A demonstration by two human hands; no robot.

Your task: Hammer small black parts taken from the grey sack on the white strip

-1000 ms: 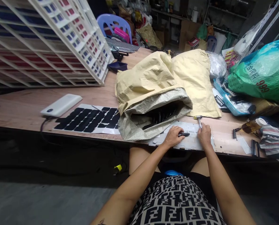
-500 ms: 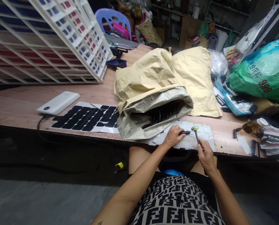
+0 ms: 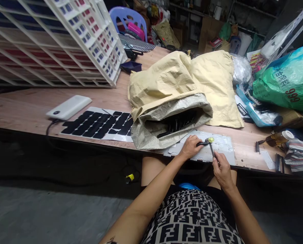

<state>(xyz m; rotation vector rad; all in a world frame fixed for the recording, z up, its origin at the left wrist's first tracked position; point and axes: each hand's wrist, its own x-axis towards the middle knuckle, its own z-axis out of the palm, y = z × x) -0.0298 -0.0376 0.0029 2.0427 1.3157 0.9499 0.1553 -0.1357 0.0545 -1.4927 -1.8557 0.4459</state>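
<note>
My right hand (image 3: 221, 169) is closed around the handle of a small hammer (image 3: 211, 145) with a yellowish-green head. The hammer head lies right by the tip of a slim black part (image 3: 202, 143), which my left hand (image 3: 191, 147) pinches at its other end. Whether head and part touch, I cannot tell. Both hands are over a light grey board (image 3: 222, 149) at the table's front edge. Just behind my left hand, an open sack (image 3: 147, 132) with a grey lining holds several black pieces (image 3: 179, 123).
A white power bank (image 3: 69, 107) with a cable and a sheet of black stickers (image 3: 97, 123) lie left. A white plastic crate (image 3: 108, 64) stands beyond. To the right are a green bag (image 3: 286, 78), a brown bottle (image 3: 278, 138) and a striped cloth (image 3: 300, 154).
The hammer head has shifted slightly left, closer to the black part's tip. My left hand keeps its hold. The whole view has moved a little.
</note>
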